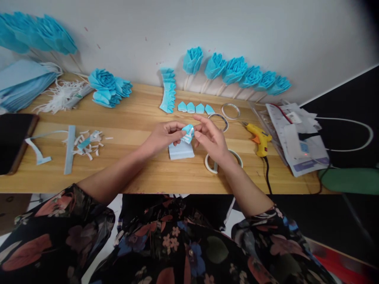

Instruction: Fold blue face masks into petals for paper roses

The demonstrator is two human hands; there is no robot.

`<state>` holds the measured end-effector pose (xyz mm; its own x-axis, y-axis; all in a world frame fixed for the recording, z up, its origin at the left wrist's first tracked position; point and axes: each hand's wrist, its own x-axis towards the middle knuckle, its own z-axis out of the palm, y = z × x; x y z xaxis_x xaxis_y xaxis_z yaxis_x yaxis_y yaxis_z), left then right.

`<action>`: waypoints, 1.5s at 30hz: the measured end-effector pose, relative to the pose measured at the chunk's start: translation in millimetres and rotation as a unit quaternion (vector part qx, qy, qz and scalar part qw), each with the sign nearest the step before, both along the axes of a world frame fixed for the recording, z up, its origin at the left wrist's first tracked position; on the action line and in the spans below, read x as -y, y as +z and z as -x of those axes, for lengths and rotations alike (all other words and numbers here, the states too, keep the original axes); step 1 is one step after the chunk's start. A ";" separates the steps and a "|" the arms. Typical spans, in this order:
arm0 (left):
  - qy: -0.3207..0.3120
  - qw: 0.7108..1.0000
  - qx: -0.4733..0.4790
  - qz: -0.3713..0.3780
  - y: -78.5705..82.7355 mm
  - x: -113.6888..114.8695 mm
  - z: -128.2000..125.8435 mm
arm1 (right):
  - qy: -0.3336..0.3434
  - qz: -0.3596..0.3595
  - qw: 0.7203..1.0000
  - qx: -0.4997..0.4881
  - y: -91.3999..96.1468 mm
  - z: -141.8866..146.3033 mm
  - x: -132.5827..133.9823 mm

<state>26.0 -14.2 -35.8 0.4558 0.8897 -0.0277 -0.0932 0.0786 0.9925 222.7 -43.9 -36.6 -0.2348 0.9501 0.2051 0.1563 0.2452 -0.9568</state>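
Note:
My left hand (166, 136) pinches a small folded piece of light-blue sheet (187, 133) with white tape strips on its face. At the right edge of this piece, my right hand (211, 138) has its thumb and a finger closed on it, with the index finger stretched out above. Below them a pale flat folded sheet (181, 151) lies on the wooden table. Just behind the hands stands a row of several small folded blue pieces (199, 108). A pleated blue strip (168, 90) lies behind that row. Under my right forearm is a tape roll (237, 158).
Blue flowers on sticks (233, 71) lean at the wall. More tape rolls (230, 111) and a yellow glue gun (258, 138) are at right, beside papers (299, 138). At left are blue flowers (109, 87), face masks (25, 85), white scraps (89, 144) and a phone (14, 142).

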 end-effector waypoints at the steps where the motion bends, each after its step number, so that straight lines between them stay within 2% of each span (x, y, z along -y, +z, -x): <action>1: 0.004 1.000 -0.004 -0.009 -0.2 0.2 -0.5 | 0.009 0.012 1.000 -0.006 -0.7 1.0 0.1; 4: 0.005 0.999 -0.018 -0.030 -0.2 1.0 -1.2 | 0.011 0.020 1.000 -0.004 -2.8 3.3 0.9; 11: -0.003 0.997 -0.056 -0.044 9.1 4.0 0.4 | -0.025 -0.017 0.998 0.047 -1.8 4.7 1.8; 14: -0.006 0.997 -0.060 -0.037 8.4 2.5 -0.1 | -0.039 -0.037 0.997 0.057 1.0 4.5 1.8; 21: 0.004 0.996 -0.086 -0.015 6.2 0.7 -0.6 | -0.021 -0.016 0.999 0.023 2.0 2.2 0.7; 27: -0.011 0.996 -0.094 -0.004 10.8 3.5 -1.1 | -0.045 -0.026 0.999 0.011 -1.1 -0.1 -1.3; 31: -0.016 0.995 -0.099 -0.005 9.3 4.1 -0.4 | -0.040 -0.016 0.999 0.006 1.2 0.2 -0.4; 35: -0.048 0.992 -0.111 -0.049 7.3 4.3 0.0 | -0.025 -0.013 0.999 0.020 1.1 1.5 0.6; 38: -0.047 0.989 -0.119 -0.079 6.2 4.4 0.0 | -0.047 -0.025 0.998 0.023 -0.1 2.4 0.3; 45: -0.050 0.991 -0.112 -0.061 2.9 4.5 0.0 | -0.073 -0.043 0.996 0.019 1.6 2.2 0.9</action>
